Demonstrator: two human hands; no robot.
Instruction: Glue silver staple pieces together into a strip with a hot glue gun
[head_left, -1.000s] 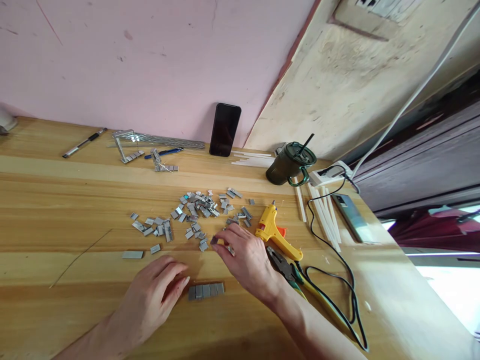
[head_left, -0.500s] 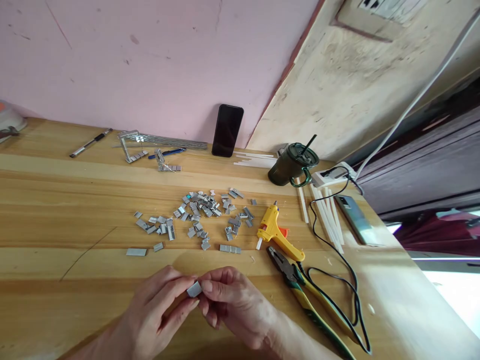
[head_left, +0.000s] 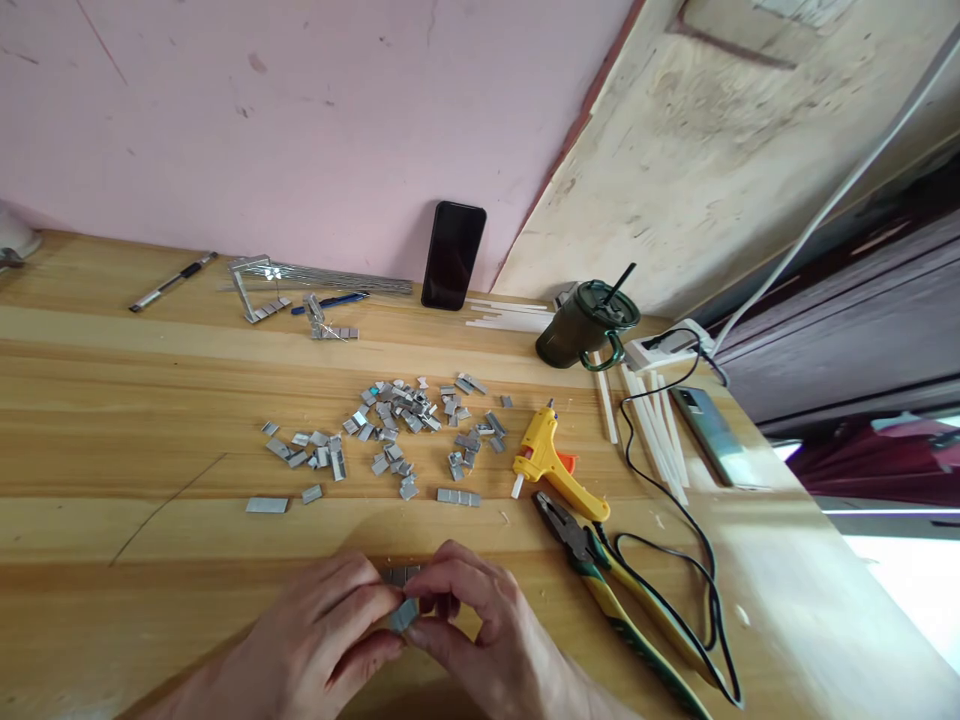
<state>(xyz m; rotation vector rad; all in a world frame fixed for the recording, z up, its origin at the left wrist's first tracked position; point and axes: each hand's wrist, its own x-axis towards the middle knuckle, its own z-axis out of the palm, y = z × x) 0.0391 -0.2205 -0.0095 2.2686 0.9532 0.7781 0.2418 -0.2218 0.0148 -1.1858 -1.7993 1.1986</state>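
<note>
Near the front edge of the table, my left hand (head_left: 315, 630) and my right hand (head_left: 491, 620) meet fingertip to fingertip. Between them they pinch a small silvery-grey flat piece (head_left: 403, 614), partly covered by the fingers. Just behind the fingertips shows a short, dark-grey segmented strip (head_left: 403, 574); whether it touches the fingers or lies on the table, I cannot tell. Ahead lies a scattered heap of small grey pieces (head_left: 405, 408). A segmented grey strip (head_left: 459, 497) and a plain grey strip (head_left: 267, 505) lie nearer to me.
To the right are a yellow glue gun (head_left: 544, 450), pliers (head_left: 570, 530), a black cord (head_left: 709, 560), white sticks (head_left: 652, 430) and a lidded mug (head_left: 570, 335). A phone (head_left: 454, 255) leans on the wall. Small metal frames (head_left: 259, 295), thin rods (head_left: 345, 280) and pens (head_left: 172, 282) lie at the back left.
The held piece has been turned and lowered slightly toward me. My right fingers have shifted around it, and a dark segmented strip now shows behind the fingertips. The view has shifted slightly.
</note>
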